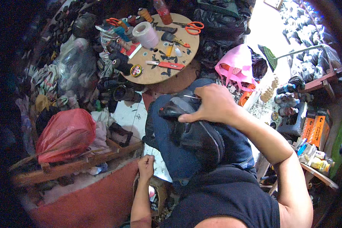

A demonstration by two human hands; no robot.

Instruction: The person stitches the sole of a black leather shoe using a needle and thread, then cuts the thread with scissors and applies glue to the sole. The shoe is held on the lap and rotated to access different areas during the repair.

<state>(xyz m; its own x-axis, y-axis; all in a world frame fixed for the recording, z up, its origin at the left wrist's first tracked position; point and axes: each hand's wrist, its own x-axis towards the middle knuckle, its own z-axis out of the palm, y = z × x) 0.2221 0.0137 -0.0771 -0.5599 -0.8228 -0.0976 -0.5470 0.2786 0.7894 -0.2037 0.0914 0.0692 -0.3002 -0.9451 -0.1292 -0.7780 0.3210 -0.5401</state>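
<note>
A black shoe [201, 138] lies across my jeans-covered lap [165, 146]. My right hand [216, 103] grips its far end, thumb on the near side and fingers bent over the other. A short white strand [190, 96] shows beside those fingertips, perhaps thread. Lower and to the left, apart from the shoe, my left hand [146, 166] is closed in a pinch near the wooden bench edge. Whatever it pinches, if anything, is too small to make out.
Ahead stands a round wooden table [148, 74] bearing a red-handled knife [165, 65], orange scissors [194, 27], thread spools and a white roll [145, 35]. A red plastic bag [66, 135] sits left. Right are a pink bag [237, 62], bottles [287, 99] and orange boxes [316, 128].
</note>
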